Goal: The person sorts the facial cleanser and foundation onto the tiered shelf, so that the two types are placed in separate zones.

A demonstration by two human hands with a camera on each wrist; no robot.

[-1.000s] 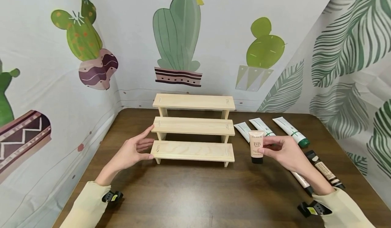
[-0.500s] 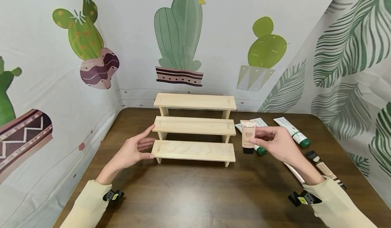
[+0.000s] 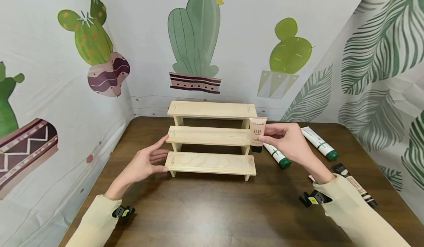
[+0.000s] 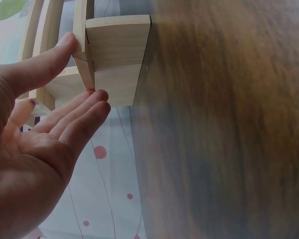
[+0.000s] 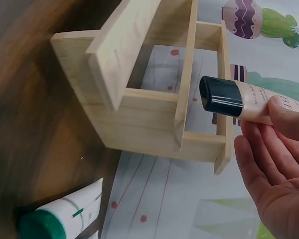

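Note:
A three-tier wooden stand (image 3: 210, 162) sits at the middle of the table. My left hand (image 3: 140, 166) rests its straight fingertips and thumb against the stand's left end; in the left wrist view the thumb (image 4: 45, 64) touches a shelf edge. My right hand (image 3: 288, 142) pinches a small beige BB cream tube (image 3: 257, 133) between thumb and fingers. The tube is upright, its black cap (image 5: 222, 97) downward, and overlaps the right ends of the upper and middle shelves in the head view. In the right wrist view it is raised beside the stand.
White tubes with green caps lie right of the stand, one (image 3: 278, 155) partly behind my right hand and another (image 3: 319, 144) farther right. A black and beige tube (image 3: 354, 184) lies near the table's right edge. A cactus-print cloth (image 3: 238, 37) hangs behind.
My right hand has moved left and upward with the BB cream tube, from beside the stand to its right end. My left hand stays at the stand's left side.

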